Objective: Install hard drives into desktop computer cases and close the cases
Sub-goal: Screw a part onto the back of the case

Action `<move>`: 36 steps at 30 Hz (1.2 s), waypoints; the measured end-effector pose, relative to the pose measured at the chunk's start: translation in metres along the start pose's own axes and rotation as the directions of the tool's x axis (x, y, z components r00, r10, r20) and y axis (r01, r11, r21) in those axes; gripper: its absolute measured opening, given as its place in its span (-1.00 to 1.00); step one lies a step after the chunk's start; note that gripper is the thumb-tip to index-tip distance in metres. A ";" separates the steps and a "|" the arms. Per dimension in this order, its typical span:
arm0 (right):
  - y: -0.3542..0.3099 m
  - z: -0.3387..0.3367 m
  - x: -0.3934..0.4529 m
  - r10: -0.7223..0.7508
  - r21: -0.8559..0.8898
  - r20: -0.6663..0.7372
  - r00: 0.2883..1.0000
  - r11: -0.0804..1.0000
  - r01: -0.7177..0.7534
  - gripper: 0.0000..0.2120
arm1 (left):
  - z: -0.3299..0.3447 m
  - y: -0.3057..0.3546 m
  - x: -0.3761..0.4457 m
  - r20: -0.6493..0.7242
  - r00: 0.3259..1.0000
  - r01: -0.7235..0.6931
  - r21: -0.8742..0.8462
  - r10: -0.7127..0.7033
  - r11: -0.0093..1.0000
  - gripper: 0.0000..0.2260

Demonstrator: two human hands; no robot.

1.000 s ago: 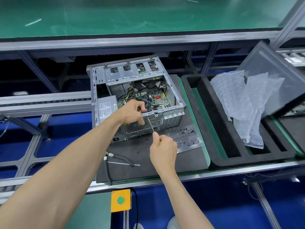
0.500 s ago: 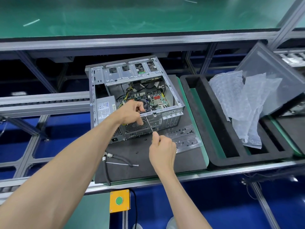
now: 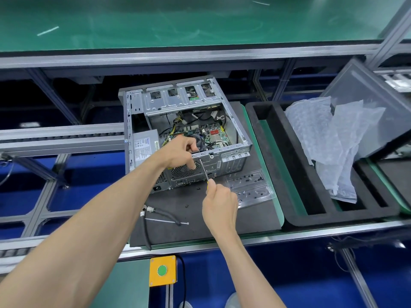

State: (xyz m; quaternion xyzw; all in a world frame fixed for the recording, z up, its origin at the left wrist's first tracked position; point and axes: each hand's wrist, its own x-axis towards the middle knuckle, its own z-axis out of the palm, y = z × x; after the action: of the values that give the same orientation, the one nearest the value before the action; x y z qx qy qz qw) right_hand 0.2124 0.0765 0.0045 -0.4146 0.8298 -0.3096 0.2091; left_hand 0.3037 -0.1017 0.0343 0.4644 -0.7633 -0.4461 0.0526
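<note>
case: open grey metal desktop case [image 3: 189, 121], rear panel facing the person
right hand [image 3: 219, 204]: clamped on yellow-handled screwdriver [image 3: 204, 170], shaft running up-left to the rear rim
left hand [image 3: 181, 153]: nearer, curled on that rim beside the tip

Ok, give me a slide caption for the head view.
Right hand drives a screwdriver into the open case's rear edge; left hand steadies it.
</note>
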 end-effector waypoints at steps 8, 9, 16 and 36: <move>0.003 -0.003 -0.001 0.011 0.183 -0.111 0.994 0.983 0.010 -0.81 | 0.000 -0.001 0.001 -0.001 1.000 -0.003 -0.005 0.003 1.000 -0.61; 0.003 -0.002 -0.001 -0.003 0.155 -0.120 0.993 0.988 0.022 -0.79 | 0.000 -0.001 0.001 0.000 1.000 -0.002 -0.004 0.002 1.000 -0.61; 0.002 -0.001 0.004 0.193 0.411 0.159 0.968 0.879 -0.243 -0.50 | 0.001 -0.002 0.001 -0.009 1.000 -0.001 -0.004 0.001 1.000 -0.62; 0.003 -0.006 0.004 0.085 0.304 -0.051 0.995 0.951 -0.065 -0.79 | 0.001 0.000 -0.001 -0.010 1.000 -0.015 0.001 0.015 1.000 -0.63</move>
State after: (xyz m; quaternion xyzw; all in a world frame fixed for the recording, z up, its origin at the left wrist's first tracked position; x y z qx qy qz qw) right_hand 0.2050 0.0765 0.0064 -0.3360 0.7941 -0.4375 0.2552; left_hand 0.3035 -0.1007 0.0341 0.4608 -0.7667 -0.4430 0.0597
